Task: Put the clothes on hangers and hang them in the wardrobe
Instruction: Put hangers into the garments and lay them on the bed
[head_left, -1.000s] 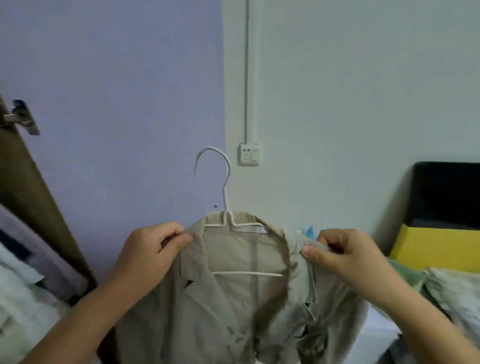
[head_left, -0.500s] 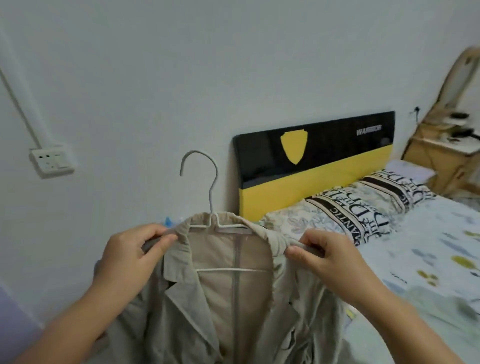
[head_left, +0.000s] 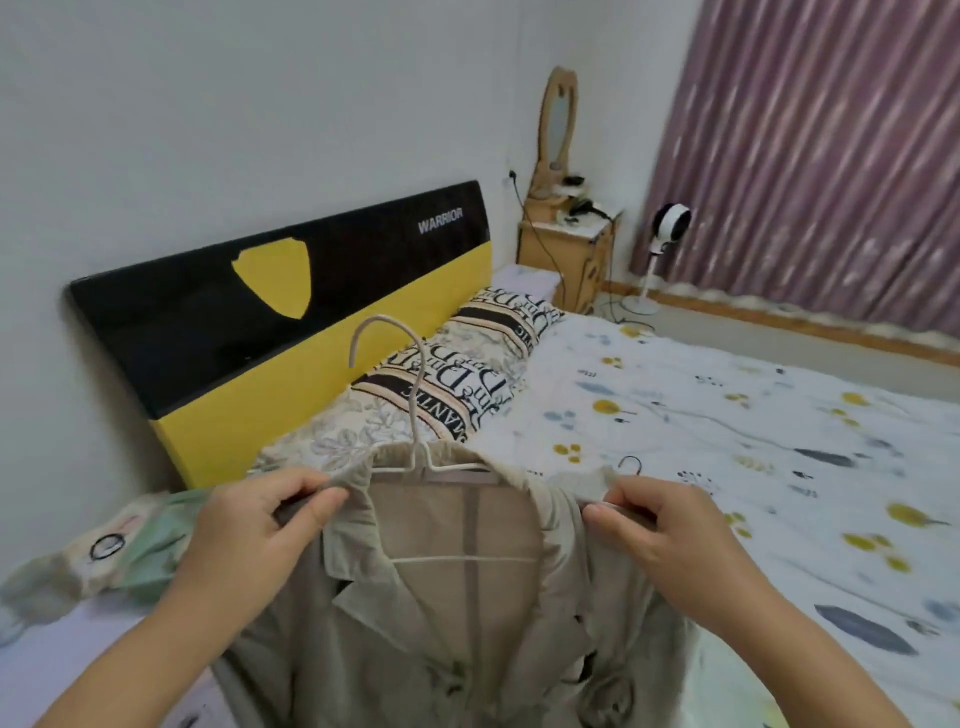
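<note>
A beige collared jacket (head_left: 431, 623) hangs on a white wire hanger (head_left: 415, 410), whose hook stands upright above the collar. My left hand (head_left: 249, 530) pinches the jacket's left shoulder over the hanger arm. My right hand (head_left: 660, 535) pinches the right shoulder the same way. I hold the jacket in front of me, above the near edge of the bed. A second hanger's dark hook (head_left: 629, 462) peeks out just behind my right hand. The wardrobe is out of view.
The bed (head_left: 753, 415) with a floral sheet fills the right, with patterned pillows (head_left: 467, 374) against a black and yellow headboard (head_left: 260, 322). A pale green garment (head_left: 140, 540) lies at the left. A wooden nightstand (head_left: 566, 249), a standing fan (head_left: 665, 228) and purple curtains (head_left: 831, 156) stand beyond.
My view has swung right, from the wall and socket to the bed and curtains. Both hands keep the same grip on the jacket's shoulders.
</note>
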